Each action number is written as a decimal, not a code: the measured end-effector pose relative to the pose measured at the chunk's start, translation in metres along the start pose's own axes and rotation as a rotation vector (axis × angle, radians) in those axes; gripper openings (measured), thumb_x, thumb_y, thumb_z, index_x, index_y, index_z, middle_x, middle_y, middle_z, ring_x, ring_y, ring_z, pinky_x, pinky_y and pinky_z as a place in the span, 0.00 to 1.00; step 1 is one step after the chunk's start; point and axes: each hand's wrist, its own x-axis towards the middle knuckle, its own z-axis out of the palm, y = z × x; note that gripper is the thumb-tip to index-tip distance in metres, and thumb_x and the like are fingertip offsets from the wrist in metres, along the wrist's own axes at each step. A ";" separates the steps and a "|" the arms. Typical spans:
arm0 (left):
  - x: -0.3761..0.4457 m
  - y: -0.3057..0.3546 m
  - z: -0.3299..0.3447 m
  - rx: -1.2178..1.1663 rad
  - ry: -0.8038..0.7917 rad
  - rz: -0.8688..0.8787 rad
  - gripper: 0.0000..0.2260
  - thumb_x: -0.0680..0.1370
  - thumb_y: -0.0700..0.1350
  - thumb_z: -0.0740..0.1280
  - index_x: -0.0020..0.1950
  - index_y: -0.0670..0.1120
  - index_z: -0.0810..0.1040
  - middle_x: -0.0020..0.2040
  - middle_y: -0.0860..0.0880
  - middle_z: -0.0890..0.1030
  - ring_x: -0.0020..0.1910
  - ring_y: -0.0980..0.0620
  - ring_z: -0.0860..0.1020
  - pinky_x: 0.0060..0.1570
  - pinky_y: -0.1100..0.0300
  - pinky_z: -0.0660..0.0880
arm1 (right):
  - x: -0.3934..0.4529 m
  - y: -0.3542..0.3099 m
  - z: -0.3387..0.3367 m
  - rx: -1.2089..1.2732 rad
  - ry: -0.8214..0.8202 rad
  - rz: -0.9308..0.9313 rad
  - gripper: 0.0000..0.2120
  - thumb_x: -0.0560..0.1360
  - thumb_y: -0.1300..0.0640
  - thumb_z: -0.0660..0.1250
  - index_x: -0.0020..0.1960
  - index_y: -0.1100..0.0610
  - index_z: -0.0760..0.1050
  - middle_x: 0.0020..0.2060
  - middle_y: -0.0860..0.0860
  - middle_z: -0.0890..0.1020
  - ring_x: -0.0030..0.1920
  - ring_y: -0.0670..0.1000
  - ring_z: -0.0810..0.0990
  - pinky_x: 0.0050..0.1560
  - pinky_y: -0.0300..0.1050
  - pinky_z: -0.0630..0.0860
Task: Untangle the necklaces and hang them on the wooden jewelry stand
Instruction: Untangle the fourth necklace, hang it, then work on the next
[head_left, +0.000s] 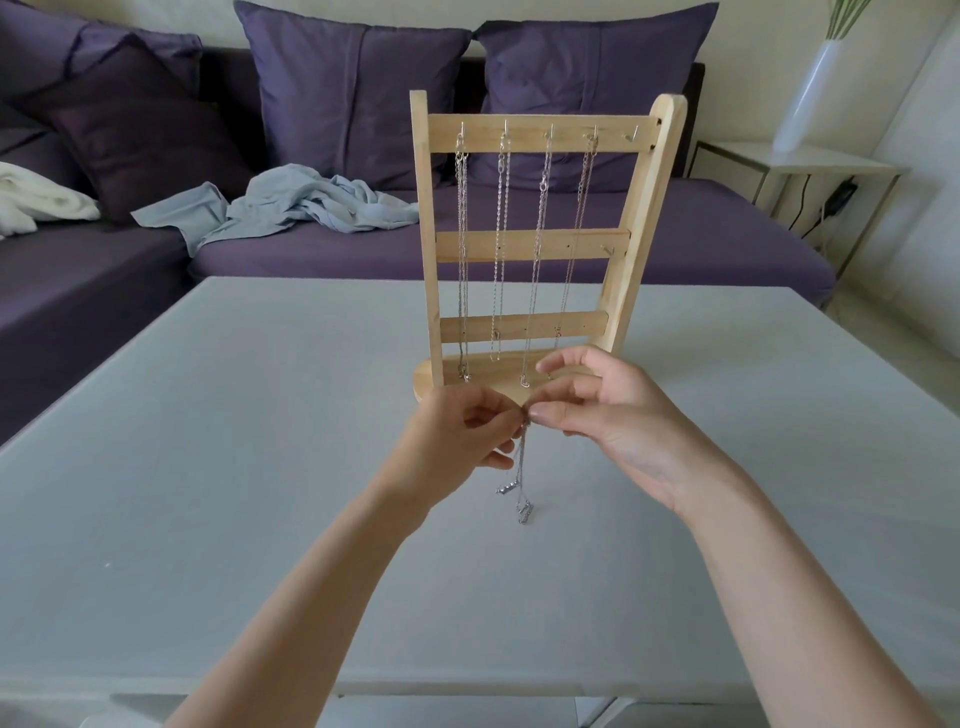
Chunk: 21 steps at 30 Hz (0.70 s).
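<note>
A wooden jewelry stand (535, 244) stands upright on the grey table (260, 415). Several silver necklaces (540, 218) hang from hooks on its top bar; the rightmost hook (631, 135) is bare. Just in front of the stand's base, my left hand (457, 441) and my right hand (608, 415) meet fingertip to fingertip and pinch the top of one silver necklace (521, 478). Its chain hangs down between my hands, with small pendants dangling just above the table.
A purple sofa (467, 249) with cushions runs behind the table; a light blue cloth (291, 205) and a white towel (41, 200) lie on it. A white vase (810, 88) stands on a side table (810, 166) at the right.
</note>
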 end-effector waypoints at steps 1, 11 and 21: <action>0.000 -0.001 0.000 0.019 -0.005 0.000 0.07 0.77 0.36 0.64 0.39 0.42 0.77 0.32 0.51 0.77 0.28 0.63 0.75 0.36 0.67 0.78 | 0.000 0.001 0.001 -0.011 0.004 -0.003 0.15 0.70 0.67 0.71 0.53 0.55 0.73 0.38 0.48 0.84 0.39 0.43 0.79 0.41 0.33 0.70; 0.002 -0.003 0.002 0.144 -0.064 0.059 0.07 0.79 0.36 0.60 0.42 0.43 0.73 0.36 0.50 0.75 0.29 0.63 0.75 0.38 0.65 0.78 | 0.001 0.003 0.004 -0.058 -0.003 0.064 0.13 0.70 0.69 0.69 0.50 0.55 0.72 0.35 0.48 0.81 0.38 0.46 0.76 0.43 0.39 0.70; 0.001 -0.002 0.003 0.142 -0.011 0.107 0.07 0.78 0.36 0.60 0.42 0.43 0.72 0.36 0.50 0.75 0.30 0.62 0.75 0.38 0.65 0.77 | 0.001 0.004 0.006 0.211 -0.022 0.160 0.10 0.73 0.72 0.61 0.48 0.58 0.70 0.32 0.52 0.76 0.31 0.47 0.71 0.36 0.37 0.71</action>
